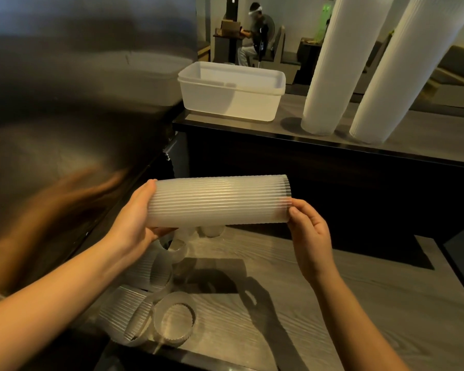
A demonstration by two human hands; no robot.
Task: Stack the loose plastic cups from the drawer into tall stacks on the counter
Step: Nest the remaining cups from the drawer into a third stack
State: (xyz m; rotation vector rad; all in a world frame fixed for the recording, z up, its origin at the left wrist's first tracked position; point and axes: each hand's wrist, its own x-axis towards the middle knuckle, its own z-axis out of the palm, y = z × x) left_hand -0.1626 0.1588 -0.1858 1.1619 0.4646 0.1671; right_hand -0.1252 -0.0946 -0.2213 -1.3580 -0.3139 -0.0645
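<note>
A short stack of ribbed translucent plastic cups [217, 200] lies sideways in the air between my hands. My left hand [134, 220] grips its closed bottom end. My right hand [310, 234] pinches the rim at the open end. Below, several loose ribbed cups [169, 319] lie on their sides on the wooden surface [332, 303], some nested together. Two tall white cup stacks [332, 68] [402, 76] stand on the raised counter [426, 135] at the upper right.
A white plastic tub [231, 92] sits on the raised counter's left end. A large steel surface [65, 116] fills the left side. A dark panel [332, 183] drops from the counter to the lower surface. A seated person [252, 36] is far behind.
</note>
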